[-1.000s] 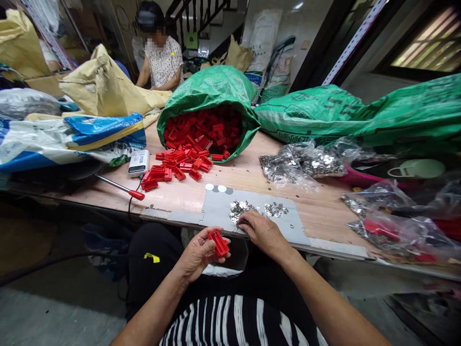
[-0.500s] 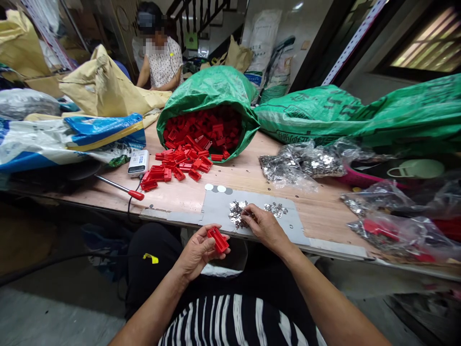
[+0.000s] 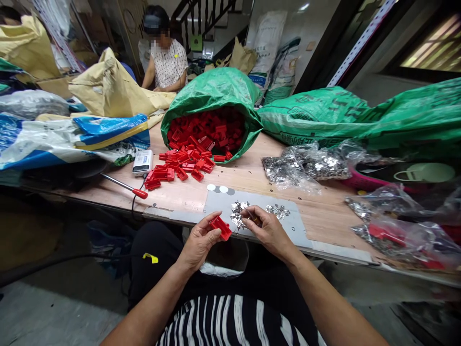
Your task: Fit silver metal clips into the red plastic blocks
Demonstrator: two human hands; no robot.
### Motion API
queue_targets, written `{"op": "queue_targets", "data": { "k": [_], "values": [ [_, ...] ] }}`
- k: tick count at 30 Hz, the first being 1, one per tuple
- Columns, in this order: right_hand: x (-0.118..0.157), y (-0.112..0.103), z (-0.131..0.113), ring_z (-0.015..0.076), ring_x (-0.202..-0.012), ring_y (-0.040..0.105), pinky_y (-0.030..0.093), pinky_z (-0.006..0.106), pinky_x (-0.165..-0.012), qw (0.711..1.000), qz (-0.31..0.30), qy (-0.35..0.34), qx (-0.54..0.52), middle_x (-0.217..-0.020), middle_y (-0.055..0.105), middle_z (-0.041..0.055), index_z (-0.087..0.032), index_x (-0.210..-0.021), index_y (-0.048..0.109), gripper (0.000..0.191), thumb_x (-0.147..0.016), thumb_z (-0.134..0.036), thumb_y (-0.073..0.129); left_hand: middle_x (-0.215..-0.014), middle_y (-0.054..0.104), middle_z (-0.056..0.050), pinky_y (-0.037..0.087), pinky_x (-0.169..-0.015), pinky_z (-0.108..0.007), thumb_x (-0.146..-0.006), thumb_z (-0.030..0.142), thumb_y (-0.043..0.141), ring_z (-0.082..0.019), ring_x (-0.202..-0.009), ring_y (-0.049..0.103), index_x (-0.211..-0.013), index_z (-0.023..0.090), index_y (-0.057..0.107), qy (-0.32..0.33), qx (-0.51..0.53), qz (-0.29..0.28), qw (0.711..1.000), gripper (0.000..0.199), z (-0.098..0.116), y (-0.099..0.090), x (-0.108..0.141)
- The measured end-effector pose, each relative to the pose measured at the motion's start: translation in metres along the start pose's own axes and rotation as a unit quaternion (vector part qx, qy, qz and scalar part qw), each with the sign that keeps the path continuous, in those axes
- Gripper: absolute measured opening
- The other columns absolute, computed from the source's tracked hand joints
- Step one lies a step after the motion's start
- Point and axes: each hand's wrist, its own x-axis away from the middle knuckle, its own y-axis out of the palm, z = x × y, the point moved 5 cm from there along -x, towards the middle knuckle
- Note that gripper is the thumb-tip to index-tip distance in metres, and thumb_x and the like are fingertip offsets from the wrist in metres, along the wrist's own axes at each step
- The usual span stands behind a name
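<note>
My left hand is closed on a red plastic housing, held just off the table's front edge with its hollow side showing. My right hand is closed around a thin tool with a brownish handle and a narrow metal shaft; most of it is hidden by the fingers, so its exact kind is unclear. The fingertips are at the right side of a pile of small shiny metal pieces on a grey mat. A second small pile of metal pieces lies to the right of that hand.
A green sack spills red housings onto the table. Left of them are a white device and a red-tipped rod. Plastic bags of metal parts lie to the right. A co-worker sits across the table.
My left hand has tilted the red housing and raised it slightly. My right hand's fingers have shifted at the pile, and the tool in them now shows. The whole view has moved slightly.
</note>
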Motion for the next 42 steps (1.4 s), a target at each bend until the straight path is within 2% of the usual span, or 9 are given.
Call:
{"op": "queue_targets", "data": {
  "k": [2, 6, 12, 18, 23, 37, 42],
  "values": [
    [0.005, 0.005, -0.011, 0.0135, -0.065, 0.058, 0.045, 0.024, -0.06, 1.0, -0.019, -0.02, -0.012, -0.078, 0.066, 0.0017, -0.02, -0.089, 0.06, 0.008, -0.088, -0.025, 0.054, -0.094, 0.07, -0.004, 0.05, -0.082, -0.029, -0.071, 0.022, 0.075, -0.017, -0.09, 0.064, -0.119, 0.022, 0.063, 0.009, -0.009, 0.004, 1.0, 0.049, 0.001, 0.002, -0.001],
    [0.012, 0.014, -0.027, 0.0165, -0.075, 0.061, 0.048, 0.028, -0.068, 0.996, -0.034, -0.086, -0.012, -0.083, 0.066, 0.0047, -0.021, -0.091, 0.061, 0.009, -0.088, -0.02, 0.053, -0.089, 0.069, -0.002, 0.05, -0.077, -0.027, -0.07, 0.023, 0.076, -0.014, -0.083, 0.063, -0.117, 0.021, 0.064, 0.023, -0.023, 0.012, 0.999, 0.048, 0.001, 0.005, -0.002],
    [0.015, 0.016, -0.034, 0.0174, -0.079, 0.059, 0.047, 0.029, -0.071, 0.989, -0.029, -0.145, -0.017, -0.084, 0.064, 0.0053, -0.021, -0.087, 0.061, 0.011, -0.09, -0.017, 0.051, -0.089, 0.069, -0.002, 0.049, -0.074, -0.024, -0.069, 0.023, 0.077, -0.013, -0.08, 0.062, -0.114, 0.021, 0.067, 0.024, -0.021, 0.021, 0.999, 0.046, 0.001, 0.009, -0.003],
    [0.018, 0.016, -0.027, 0.0169, -0.078, 0.058, 0.046, 0.029, -0.07, 0.99, -0.047, -0.112, -0.066, -0.083, 0.063, 0.0044, -0.021, -0.085, 0.061, 0.009, -0.09, -0.02, 0.053, -0.09, 0.069, -0.003, 0.049, -0.076, -0.025, -0.071, 0.022, 0.075, -0.013, -0.081, 0.063, -0.118, 0.023, 0.064, 0.011, 0.0, 0.007, 1.0, 0.048, 0.001, 0.011, -0.003],
    [0.019, 0.015, -0.022, 0.0168, -0.075, 0.058, 0.047, 0.029, -0.069, 0.992, -0.036, -0.09, -0.08, -0.081, 0.063, 0.004, -0.021, -0.087, 0.062, 0.01, -0.09, -0.025, 0.054, -0.093, 0.07, -0.004, 0.049, -0.076, -0.027, -0.071, 0.023, 0.075, -0.016, -0.083, 0.063, -0.12, 0.022, 0.063, 0.01, -0.007, -0.007, 1.0, 0.05, 0.0, 0.013, -0.001],
    [0.019, 0.014, -0.026, 0.017, -0.078, 0.058, 0.045, 0.029, -0.07, 0.991, -0.048, -0.1, -0.076, -0.082, 0.062, 0.0043, -0.021, -0.083, 0.063, 0.011, -0.09, -0.023, 0.054, -0.087, 0.069, -0.003, 0.046, -0.073, -0.024, -0.068, 0.023, 0.077, -0.013, -0.078, 0.059, -0.11, 0.021, 0.069, 0.007, -0.025, -0.011, 1.0, 0.043, 0.003, 0.017, 0.001],
    [0.021, 0.014, -0.025, 0.0166, -0.079, 0.059, 0.047, 0.029, -0.072, 0.987, -0.093, -0.1, -0.08, -0.084, 0.063, 0.0043, -0.022, -0.087, 0.065, 0.01, -0.089, -0.021, 0.055, -0.087, 0.07, -0.002, 0.044, -0.074, -0.023, -0.07, 0.024, 0.076, -0.012, -0.078, 0.058, -0.111, 0.022, 0.069, 0.011, -0.056, -0.013, 0.998, 0.042, 0.004, 0.017, 0.0]
  ]
}}
